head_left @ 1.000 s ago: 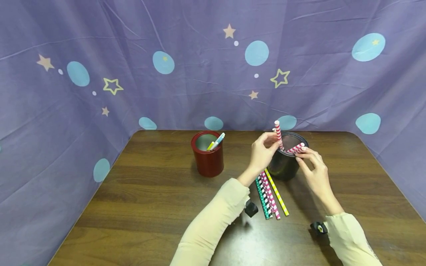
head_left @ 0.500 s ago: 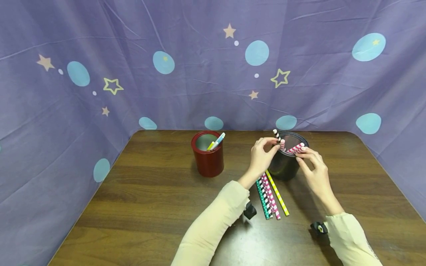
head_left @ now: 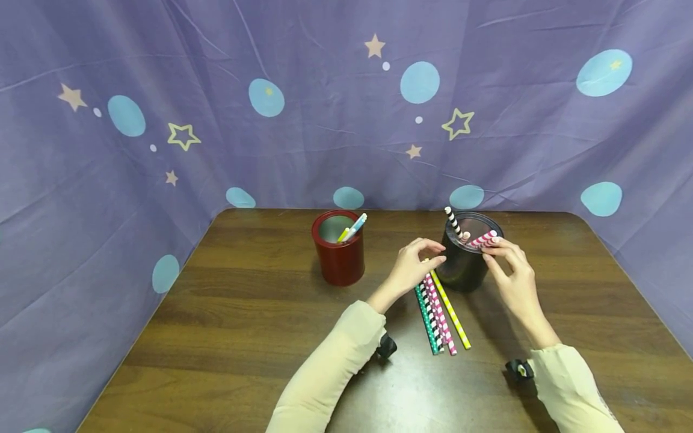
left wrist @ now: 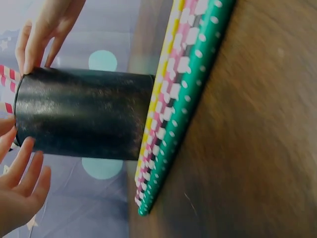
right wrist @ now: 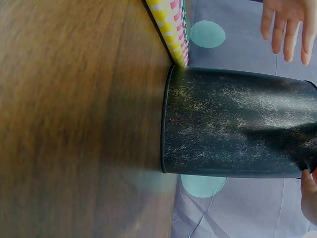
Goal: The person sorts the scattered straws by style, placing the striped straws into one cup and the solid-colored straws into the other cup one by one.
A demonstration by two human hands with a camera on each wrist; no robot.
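A black can [head_left: 461, 272] stands upright on the table, with paper straws leaning in it. One is a black-and-white straw [head_left: 453, 222]; red-and-white striped straws [head_left: 482, 239] lean to the right. My right hand [head_left: 514, 279] pinches the can's right rim, thumb outside, close to those straws. Left of the can, my left hand [head_left: 409, 266] has its fingers parted and nothing between them. Before the can lies a row of straws: a green dotted straw [left wrist: 185, 96], black and pink ones, and a yellow-and-white straw [head_left: 451, 313].
A red can [head_left: 342, 264] stands to the left, with a blue-and-white pen [head_left: 355, 226] and a yellow one leaning in it. The wooden table [head_left: 233, 337] ends at a purple curtain [head_left: 308, 168] with stars and spots.
A red-and-white straw sank into the black can from my left hand, then the hand drew back left and down, off the rim. The right hand has stayed on the rim.
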